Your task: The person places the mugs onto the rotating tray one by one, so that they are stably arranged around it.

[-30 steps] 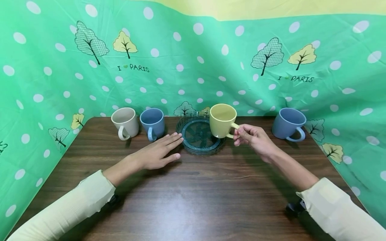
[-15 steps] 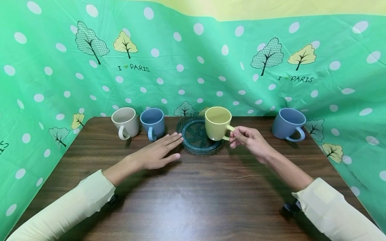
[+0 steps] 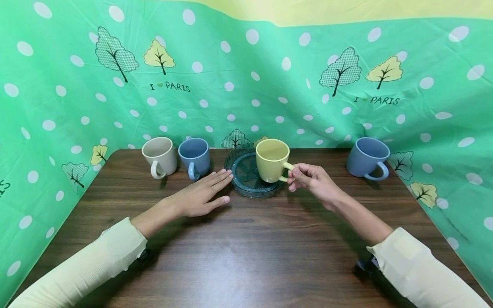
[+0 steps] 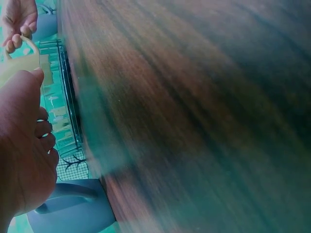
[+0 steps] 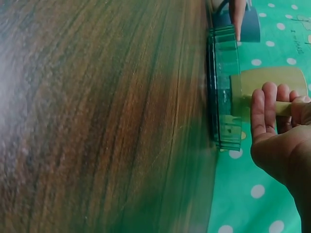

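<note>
A yellow mug [image 3: 271, 162] is pinched by its handle between the thumb and fingers of my right hand [image 3: 313, 184]. It stands upright over the right part of a round, clear blue-green dish [image 3: 246, 177]. In the right wrist view the base of the yellow mug [image 5: 267, 80] is behind the ribbed wall of the dish [image 5: 227, 92]. My left hand [image 3: 200, 194] lies palm down with straight fingers, its fingertips right at the dish's left rim. Just behind that hand is a blue mug [image 3: 195, 156].
A light grey mug [image 3: 161, 156] stands at the far left, beside the blue mug. Another blue mug [image 3: 367, 158] stands at the back right of the dark wooden table [image 3: 246, 248]. A green patterned cloth [image 3: 231, 64] hangs behind the table.
My right hand has carried the yellow mug left and slightly down, farther over the dish. My left hand has stayed in place at the dish.
</note>
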Motion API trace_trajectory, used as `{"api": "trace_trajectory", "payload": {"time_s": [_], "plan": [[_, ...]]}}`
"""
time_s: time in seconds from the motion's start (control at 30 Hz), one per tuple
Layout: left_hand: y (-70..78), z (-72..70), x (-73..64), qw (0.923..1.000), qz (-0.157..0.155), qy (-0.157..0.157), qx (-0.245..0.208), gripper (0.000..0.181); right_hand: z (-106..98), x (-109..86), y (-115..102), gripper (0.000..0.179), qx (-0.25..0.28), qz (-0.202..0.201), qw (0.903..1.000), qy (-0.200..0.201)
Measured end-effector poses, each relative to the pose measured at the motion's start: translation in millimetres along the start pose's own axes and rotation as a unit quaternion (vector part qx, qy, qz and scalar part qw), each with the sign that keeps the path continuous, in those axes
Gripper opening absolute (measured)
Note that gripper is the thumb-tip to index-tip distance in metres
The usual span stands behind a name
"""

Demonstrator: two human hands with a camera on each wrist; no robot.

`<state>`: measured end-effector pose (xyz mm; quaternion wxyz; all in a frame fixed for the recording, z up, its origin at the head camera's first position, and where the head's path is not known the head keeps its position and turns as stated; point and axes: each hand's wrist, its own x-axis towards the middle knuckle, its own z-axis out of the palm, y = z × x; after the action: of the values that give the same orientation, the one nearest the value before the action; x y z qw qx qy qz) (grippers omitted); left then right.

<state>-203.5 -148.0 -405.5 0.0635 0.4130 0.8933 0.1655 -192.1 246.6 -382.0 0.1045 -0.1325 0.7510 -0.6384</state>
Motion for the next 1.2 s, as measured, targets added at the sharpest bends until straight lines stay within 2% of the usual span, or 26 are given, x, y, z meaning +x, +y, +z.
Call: {"api": "trace_trajectory", "payload": {"time_s": [0.13,0.33,1.2], "plan": [[-0.3,0.0,0.7,1.0000,-0.002,-0.002,0.001,0.074,3,0.0,1,0.025,0.001,0.000,1.0000,-0.004],[0.2,-0.8,1.0,1.0000,-0.002,-0.002,0.004,0.073,8,0.8,4,0.034,-0.001,0.001,0.9999,-0.010],[0.5,-0.3,1.2,1.0000,-0.005,-0.005,0.006,0.075,29,5.4,8,0.031,-0.003,0.005,0.9993,-0.036]]}}
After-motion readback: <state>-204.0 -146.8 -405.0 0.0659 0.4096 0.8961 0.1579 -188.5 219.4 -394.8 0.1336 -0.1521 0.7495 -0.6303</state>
